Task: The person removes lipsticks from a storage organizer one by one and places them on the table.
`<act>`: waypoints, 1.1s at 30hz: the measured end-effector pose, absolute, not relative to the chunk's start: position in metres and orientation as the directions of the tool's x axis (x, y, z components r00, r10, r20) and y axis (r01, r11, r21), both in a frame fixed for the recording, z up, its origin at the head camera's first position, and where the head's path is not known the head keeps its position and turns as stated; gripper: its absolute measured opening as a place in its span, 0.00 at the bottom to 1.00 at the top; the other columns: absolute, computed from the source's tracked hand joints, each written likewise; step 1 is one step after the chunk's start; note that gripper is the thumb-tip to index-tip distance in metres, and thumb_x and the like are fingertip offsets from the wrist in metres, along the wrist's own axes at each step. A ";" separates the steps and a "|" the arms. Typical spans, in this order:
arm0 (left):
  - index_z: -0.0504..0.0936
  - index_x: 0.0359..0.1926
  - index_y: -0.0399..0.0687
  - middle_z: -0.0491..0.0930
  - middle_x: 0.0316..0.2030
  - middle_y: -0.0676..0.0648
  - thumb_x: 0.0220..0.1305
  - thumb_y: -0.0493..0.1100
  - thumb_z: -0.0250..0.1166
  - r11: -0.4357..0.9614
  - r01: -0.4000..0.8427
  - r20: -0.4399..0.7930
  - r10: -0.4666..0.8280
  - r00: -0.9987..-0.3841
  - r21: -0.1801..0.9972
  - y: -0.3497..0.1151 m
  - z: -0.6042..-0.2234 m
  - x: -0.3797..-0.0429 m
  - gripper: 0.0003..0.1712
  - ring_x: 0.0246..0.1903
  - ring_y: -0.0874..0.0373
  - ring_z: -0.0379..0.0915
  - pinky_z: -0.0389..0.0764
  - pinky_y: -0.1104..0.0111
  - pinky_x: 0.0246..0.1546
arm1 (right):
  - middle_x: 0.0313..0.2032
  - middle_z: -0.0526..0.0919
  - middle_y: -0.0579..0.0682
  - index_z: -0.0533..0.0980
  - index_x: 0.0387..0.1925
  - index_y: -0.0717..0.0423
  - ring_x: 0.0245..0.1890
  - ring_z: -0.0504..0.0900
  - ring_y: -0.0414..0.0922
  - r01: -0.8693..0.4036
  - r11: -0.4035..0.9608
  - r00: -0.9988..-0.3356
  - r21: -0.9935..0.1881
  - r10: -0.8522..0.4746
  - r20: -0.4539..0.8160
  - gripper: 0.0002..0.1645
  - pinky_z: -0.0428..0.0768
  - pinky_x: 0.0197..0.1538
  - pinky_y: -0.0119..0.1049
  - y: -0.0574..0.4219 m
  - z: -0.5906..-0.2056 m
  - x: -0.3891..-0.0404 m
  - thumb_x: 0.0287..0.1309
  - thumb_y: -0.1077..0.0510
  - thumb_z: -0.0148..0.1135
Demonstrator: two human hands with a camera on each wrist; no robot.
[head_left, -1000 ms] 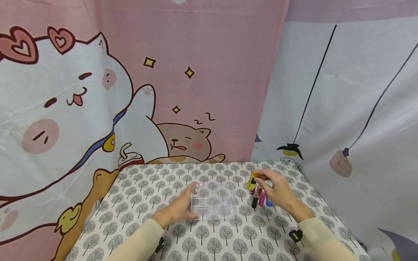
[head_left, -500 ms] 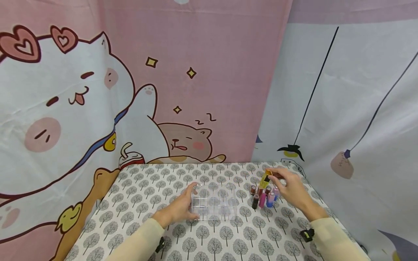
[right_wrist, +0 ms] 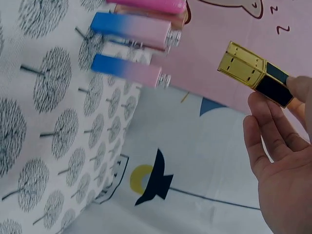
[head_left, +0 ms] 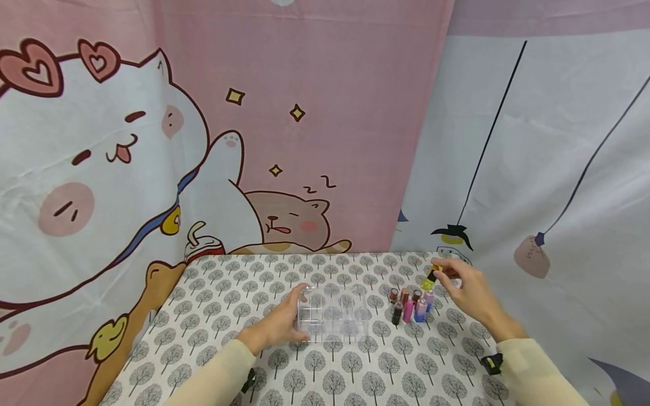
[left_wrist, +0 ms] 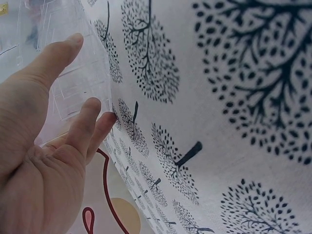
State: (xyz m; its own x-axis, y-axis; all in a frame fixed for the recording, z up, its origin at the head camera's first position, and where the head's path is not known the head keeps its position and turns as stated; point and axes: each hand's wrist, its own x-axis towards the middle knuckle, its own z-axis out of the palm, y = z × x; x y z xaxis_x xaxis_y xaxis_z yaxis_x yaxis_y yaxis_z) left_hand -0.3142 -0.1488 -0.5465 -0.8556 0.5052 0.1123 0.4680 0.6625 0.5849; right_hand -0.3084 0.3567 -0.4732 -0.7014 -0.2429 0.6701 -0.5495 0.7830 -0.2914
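My right hand (head_left: 468, 290) pinches a gold-and-black lipstick (right_wrist: 241, 66) between thumb and fingertips, held tilted above the back right of the table. Just left of it and nearer me, several lip tubes stand upright in a cluster, among them a pink tube (head_left: 408, 310), a dark tube (head_left: 396, 313) and a blue-to-pink tube (head_left: 420, 311). A clear divided organizer box (head_left: 332, 324) lies mid-table. My left hand (head_left: 278, 321) grips its left end, with the thumb at the near corner and fingers at the far corner.
A white cloth with tree prints (head_left: 284, 372) covers the table. Behind the table hangs a pink curtain (head_left: 355, 141) with cartoon animals, and a pale curtain (head_left: 574, 169) lines the right side.
My right hand has carried the lipstick rightward, from over the tube cluster to beyond its back right side, so more of the tubes show. The left hand and box stay still.
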 end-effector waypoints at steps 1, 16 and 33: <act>0.43 0.95 0.53 0.73 0.80 0.35 0.57 0.45 0.93 0.663 0.468 0.112 0.505 -0.856 0.584 -0.149 -0.547 -0.314 0.81 0.38 0.66 0.76 0.88 0.69 0.43 | 0.48 0.94 0.52 0.87 0.65 0.58 0.42 0.89 0.36 -0.536 0.790 -0.713 -0.297 -0.235 0.661 0.20 0.94 0.46 0.32 0.360 -0.473 -0.308 0.76 0.66 0.76; 0.43 0.95 0.52 0.74 0.79 0.37 0.57 0.45 0.93 0.663 0.467 0.115 0.502 -0.857 0.585 -0.150 -0.546 -0.315 0.81 0.41 0.65 0.77 0.89 0.68 0.45 | 0.41 0.90 0.49 0.90 0.55 0.53 0.37 0.85 0.36 -0.434 0.862 -0.786 -0.261 -0.220 0.578 0.11 0.91 0.39 0.35 0.390 -0.474 -0.303 0.75 0.62 0.77; 0.43 0.95 0.53 0.74 0.79 0.34 0.58 0.47 0.93 0.666 0.478 0.118 0.510 -0.852 0.573 -0.150 -0.547 -0.315 0.80 0.41 0.65 0.77 0.91 0.64 0.49 | 0.34 0.88 0.41 0.87 0.42 0.49 0.32 0.81 0.33 -0.353 0.873 -0.913 -0.337 -0.243 0.327 0.08 0.85 0.33 0.28 0.394 -0.490 -0.306 0.70 0.63 0.80</act>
